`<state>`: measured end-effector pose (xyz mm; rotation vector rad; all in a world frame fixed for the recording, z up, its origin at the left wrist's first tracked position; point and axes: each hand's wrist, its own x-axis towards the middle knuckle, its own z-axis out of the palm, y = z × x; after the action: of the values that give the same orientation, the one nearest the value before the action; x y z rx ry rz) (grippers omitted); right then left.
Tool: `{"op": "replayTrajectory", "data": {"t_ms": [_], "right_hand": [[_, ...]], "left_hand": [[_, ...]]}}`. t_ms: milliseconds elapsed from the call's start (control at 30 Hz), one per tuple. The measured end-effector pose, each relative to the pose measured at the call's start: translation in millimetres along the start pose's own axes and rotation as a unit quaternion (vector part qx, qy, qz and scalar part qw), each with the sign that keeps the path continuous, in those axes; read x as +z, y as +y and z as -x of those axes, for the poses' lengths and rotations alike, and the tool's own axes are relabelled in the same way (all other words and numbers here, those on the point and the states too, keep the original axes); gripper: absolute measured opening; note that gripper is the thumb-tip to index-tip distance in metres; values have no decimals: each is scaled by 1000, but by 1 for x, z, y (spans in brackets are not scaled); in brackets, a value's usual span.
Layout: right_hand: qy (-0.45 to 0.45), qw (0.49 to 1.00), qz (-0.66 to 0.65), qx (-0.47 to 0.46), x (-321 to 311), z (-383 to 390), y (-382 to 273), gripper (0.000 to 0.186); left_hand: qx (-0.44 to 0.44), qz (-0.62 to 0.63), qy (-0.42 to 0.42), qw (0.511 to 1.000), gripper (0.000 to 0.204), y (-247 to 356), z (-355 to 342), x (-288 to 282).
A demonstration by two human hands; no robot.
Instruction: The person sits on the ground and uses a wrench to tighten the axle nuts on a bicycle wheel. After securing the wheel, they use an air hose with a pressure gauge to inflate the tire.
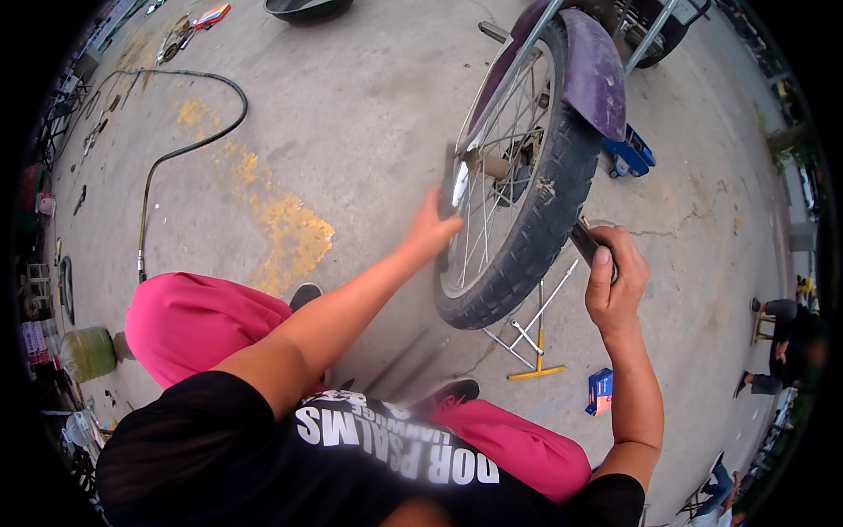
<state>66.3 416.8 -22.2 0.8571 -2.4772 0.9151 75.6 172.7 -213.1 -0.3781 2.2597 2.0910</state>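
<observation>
The tyre (549,202) slants up rightward between my left hand (430,232), grip unclear, and right hand (622,281); the latter clasps a dark tool (582,239).

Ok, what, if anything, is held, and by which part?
The right hand grips a dark tool by its end away from the tyre. The left hand is at the tyre's left edge; whether it grips cannot be told.
</observation>
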Motion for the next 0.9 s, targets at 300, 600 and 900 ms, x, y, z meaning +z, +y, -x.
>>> {"op": "replayTrajectory", "data": {"t_ms": [300, 600, 900], "right_hand": [[110, 957, -153, 221, 23, -143, 114, 45], [52, 944, -129, 298, 160, -163, 265, 43], [-207, 832, -237, 457, 238, 2, 284, 39]], "left_hand": [[39, -21, 17, 999, 75, -12, -5, 2], [-32, -52, -2, 998, 71, 10, 4, -6], [-72, -21, -7, 997, 81, 22, 11, -9]]}}
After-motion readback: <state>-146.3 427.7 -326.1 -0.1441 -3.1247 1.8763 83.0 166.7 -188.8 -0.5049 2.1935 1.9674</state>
